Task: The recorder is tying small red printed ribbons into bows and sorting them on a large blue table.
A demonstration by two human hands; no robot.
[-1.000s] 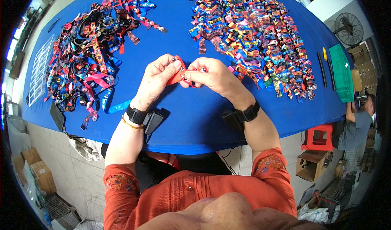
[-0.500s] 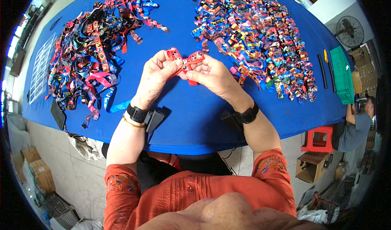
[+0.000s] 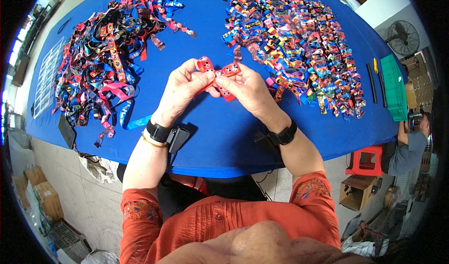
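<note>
Above the blue-covered table, both hands hold one red patterned ribbon [image 3: 230,69], bent into a bow-like shape with loops to either side. My left hand [image 3: 188,86] pinches its left part between thumb and fingers. On its right part, the thumb of my right hand [image 3: 248,87] presses near the middle, with the fingers curled behind. The two thumbs nearly meet at the centre. A loose heap of coloured ribbons [image 3: 100,60] lies to the left of my hands. Farther right, rows of looped ribbons [image 3: 294,44] cover much of the table.
A green tray [image 3: 393,87] stands at the table's right edge beside dark rods [image 3: 371,82] and a yellow-handled tool [image 3: 375,65]. A white grid sheet [image 3: 48,79] lies far left. Beyond the right edge are a red stool [image 3: 365,160], a cardboard box [image 3: 356,191] and another person's arm.
My hands have shifted slightly right with the ribbon. The right thumb has moved in toward the centre, and a lower ribbon end now shows more below it.
</note>
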